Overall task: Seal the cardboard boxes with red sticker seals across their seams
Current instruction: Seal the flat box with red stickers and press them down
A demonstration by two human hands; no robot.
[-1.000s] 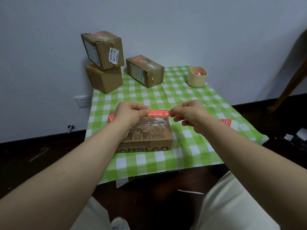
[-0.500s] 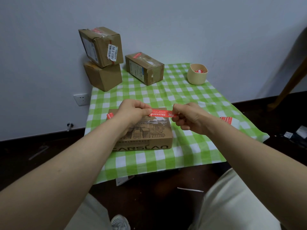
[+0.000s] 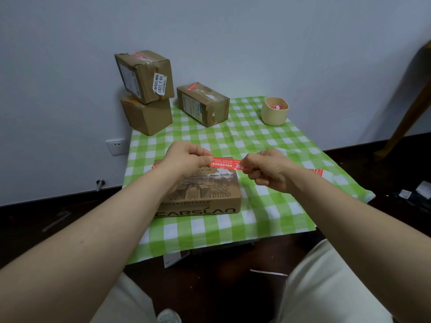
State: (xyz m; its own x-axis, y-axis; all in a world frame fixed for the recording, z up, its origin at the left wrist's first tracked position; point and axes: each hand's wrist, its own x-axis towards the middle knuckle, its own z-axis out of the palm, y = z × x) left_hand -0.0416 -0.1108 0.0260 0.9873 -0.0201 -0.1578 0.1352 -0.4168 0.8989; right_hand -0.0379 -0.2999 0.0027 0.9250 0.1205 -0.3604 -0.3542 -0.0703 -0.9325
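The red sticker (image 3: 227,163) is stretching over the far edge of the flat box (image 3: 205,197). The left hand (image 3: 186,159) is pinching its 9 o'clock end and the right hand (image 3: 268,169) its 3 o'clock end. Compared with a second ago, the hands are drawing slightly apart and baring more strip, so pressing it onto the seam is probably coming next. At 1 o'clock the beige cup (image 3: 274,118) is holding red-and-white scraps (image 3: 277,106).
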